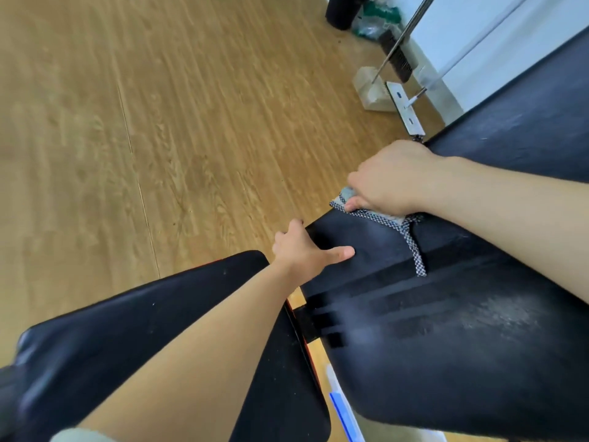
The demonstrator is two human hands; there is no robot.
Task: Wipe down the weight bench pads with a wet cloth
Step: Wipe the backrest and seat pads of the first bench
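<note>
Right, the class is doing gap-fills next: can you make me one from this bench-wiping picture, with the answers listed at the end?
1. The right hand grips a ____ at the edge of the larger pad.
2. The left hand holds the corner of the larger pad, with its ____ lying on top.
3. The larger pad and the smaller pad are both ____ in colour.
4. The floor beside the bench looks like ____.
Missing words: cloth; thumb; black; wood.

Wide open floor [159, 122] left of the bench [446, 346]; beyond its far corner, a dustpan [369, 90] and mop head [406, 113] crowd the wall [478, 43], handles [404, 33] leaning up.
</note>
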